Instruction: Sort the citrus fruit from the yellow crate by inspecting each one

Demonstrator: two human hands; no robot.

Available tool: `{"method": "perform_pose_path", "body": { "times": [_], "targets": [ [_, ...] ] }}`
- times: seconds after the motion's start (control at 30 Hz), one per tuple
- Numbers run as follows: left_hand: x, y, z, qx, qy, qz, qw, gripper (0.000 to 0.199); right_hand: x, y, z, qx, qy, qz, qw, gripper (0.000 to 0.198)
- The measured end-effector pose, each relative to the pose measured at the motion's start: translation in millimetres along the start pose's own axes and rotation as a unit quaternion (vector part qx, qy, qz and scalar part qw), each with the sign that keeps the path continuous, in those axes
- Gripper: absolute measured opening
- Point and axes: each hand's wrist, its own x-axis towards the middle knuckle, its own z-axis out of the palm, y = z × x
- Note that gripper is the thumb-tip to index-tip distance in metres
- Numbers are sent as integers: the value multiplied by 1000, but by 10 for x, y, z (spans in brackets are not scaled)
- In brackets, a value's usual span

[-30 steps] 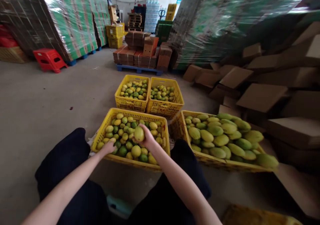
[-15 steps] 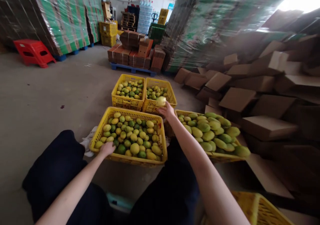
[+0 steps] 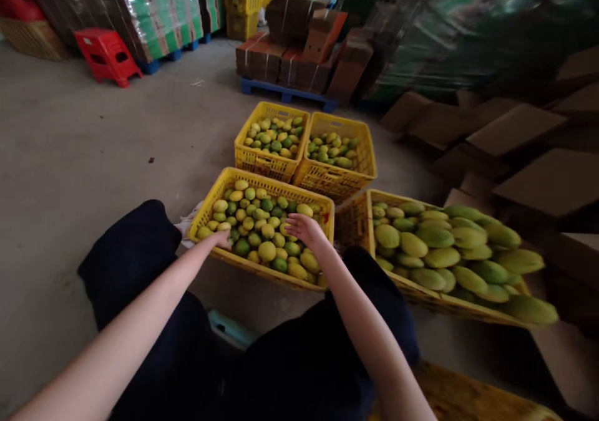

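Observation:
In front of me a yellow plastic crate [image 3: 274, 187] is filled with round fruits [image 3: 267, 251] in yellow and green. At its near left corner, my left hand [image 3: 221, 240] reaches over the rim among the fruits; its fingertips are mostly hidden, so I cannot tell their grip. My right hand [image 3: 306, 229] hovers over the right part of the same crate, open and holding nothing, fingers stretched to the left. To the right, a second yellow crate [image 3: 370, 224] is heaped with longer green-yellow fruits [image 3: 442, 257], some sticking out past its far end.
Behind stand two more yellow crates [image 3: 262, 159] [image 3: 337, 181] of similar fruits. Flattened cartons [image 3: 262, 59] lie on a blue pallet [image 3: 281, 91]. Loose cardboard boxes [image 3: 519, 128] are piled at right. A red stool [image 3: 107, 56] stands at left, beside wrapped stacks [image 3: 161, 9].
My right hand has let go of a pale yellow fruit held near the back right crate and come back over the near crate. The view has tilted down and turned left.

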Motion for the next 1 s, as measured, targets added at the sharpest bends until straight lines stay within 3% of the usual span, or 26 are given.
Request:
{"method": "perform_pose_path", "body": {
  "times": [0.1,0.2,0.33,0.4,0.47,0.53,0.67,0.8,1.0],
  "targets": [
    [1,158,-108,19,-27,-27,999,18,-4,39,45,7,-26,4,1000,9],
    [16,466,-313,4,-45,-16,999,20,-4,134,95,13,-30,31,999,8],
    [-66,911,-635,-30,-56,65,996,34,-44,283,250,70,-83,120,987,28],
    [-159,1004,-730,-16,-29,130,991,38,-84,305,335,134,-120,148,972,32],
    [-239,964,-730,33,27,154,987,37,-119,269,385,184,-122,137,966,24],
    [-266,824,-618,104,41,113,987,32,-142,183,384,212,-95,106,967,15],
    [-148,517,-181,184,-67,29,980,22,-176,-27,281,253,-42,57,965,16],
    [21,379,121,212,-89,29,973,45,-212,-134,176,280,-16,40,959,16],
    [130,264,143,296,-54,38,953,65,-235,-176,110,301,-7,26,953,11]
  ]
}}
